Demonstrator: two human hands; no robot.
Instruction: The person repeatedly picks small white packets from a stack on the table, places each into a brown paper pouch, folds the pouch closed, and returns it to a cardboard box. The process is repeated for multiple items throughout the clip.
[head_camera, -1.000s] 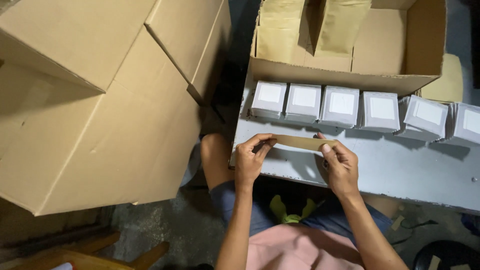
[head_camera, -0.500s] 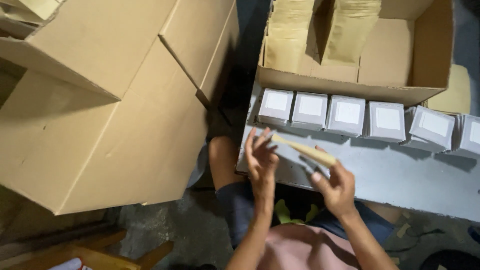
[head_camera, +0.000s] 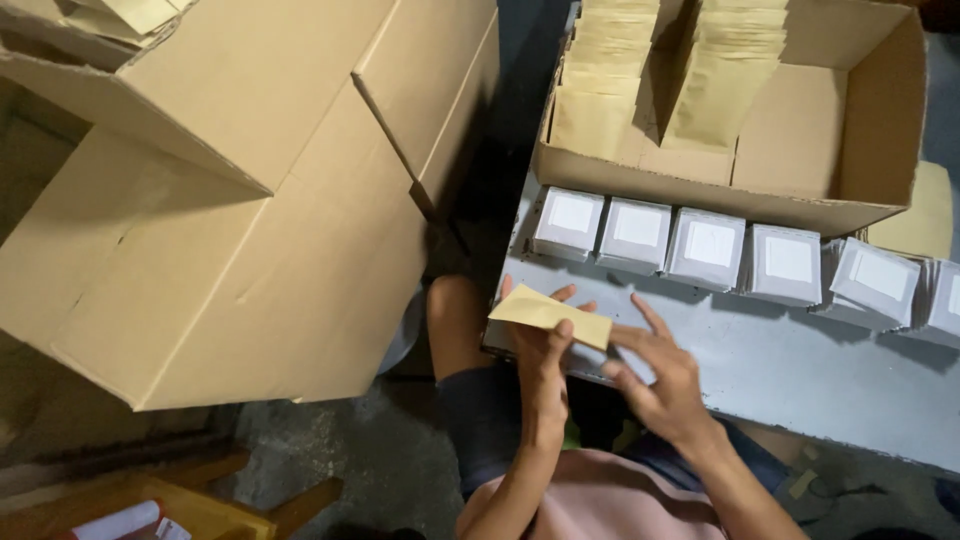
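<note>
Head view: one tan envelope (head_camera: 549, 315) is being held by the left hand (head_camera: 540, 345) at the tray's (head_camera: 800, 380) near left edge; right hand (head_camera: 665, 385) spread, empty. Envelopes (head_camera: 600, 95) are waiting in the far carton (head_camera: 800, 195).

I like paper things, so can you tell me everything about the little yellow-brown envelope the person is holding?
The envelope is small, flat and long, made of tan paper that looks like kraft paper. It seems plain and unmarked on the side that shows. It is held nearly level, tilted down a little toward the right, just above the near edge of the grey table. The left hand grips it from below with the thumb on top. The right hand is open beside its right end, fingers spread, apparently not gripping it.
</note>
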